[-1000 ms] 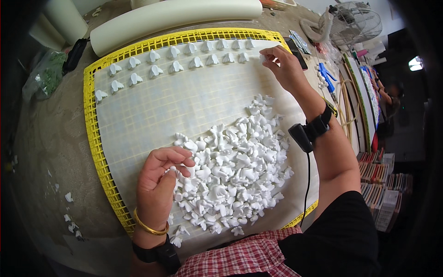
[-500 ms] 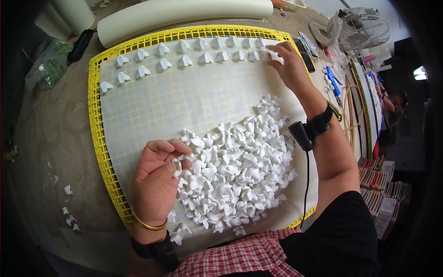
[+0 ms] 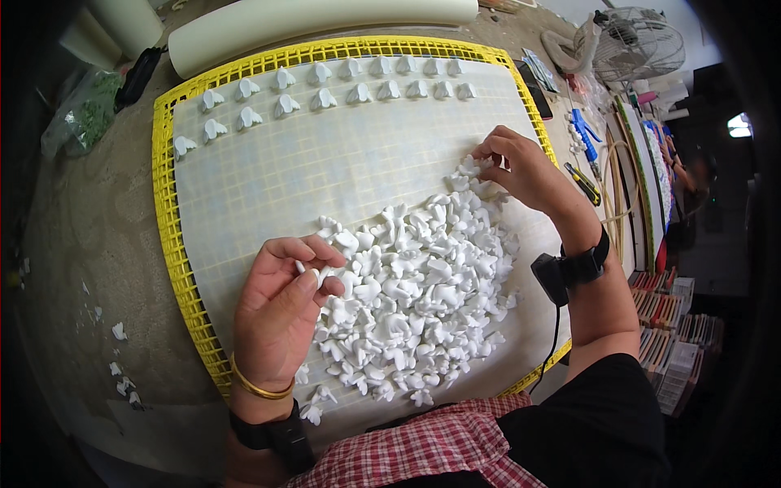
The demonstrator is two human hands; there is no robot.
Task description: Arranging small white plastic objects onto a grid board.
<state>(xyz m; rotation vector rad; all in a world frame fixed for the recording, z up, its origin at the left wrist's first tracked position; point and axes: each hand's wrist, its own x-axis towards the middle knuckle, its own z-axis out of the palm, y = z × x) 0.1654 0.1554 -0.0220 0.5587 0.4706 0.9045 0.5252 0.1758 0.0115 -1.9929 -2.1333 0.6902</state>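
A large heap of small white petal-shaped pieces lies on a pale translucent sheet over a yellow grid tray. At the heap's left edge, my left hand pinches one white piece between thumb and fingers. My right hand is at the heap's far right tip, its thumb and fingers closing around a white piece there. Two spaced rows of white three-lobed pieces line the sheet's far side.
Behind the tray lies a thick cream roll. To the right are a phone, a blue air gun, a yellow-black cutter and a fan. A bag of green material sits far left. White scraps dot the left surface.
My right hand has come back from the right end of the near row to the heap, leaving a white piece standing there. My left hand still pinches its piece, slightly turned.
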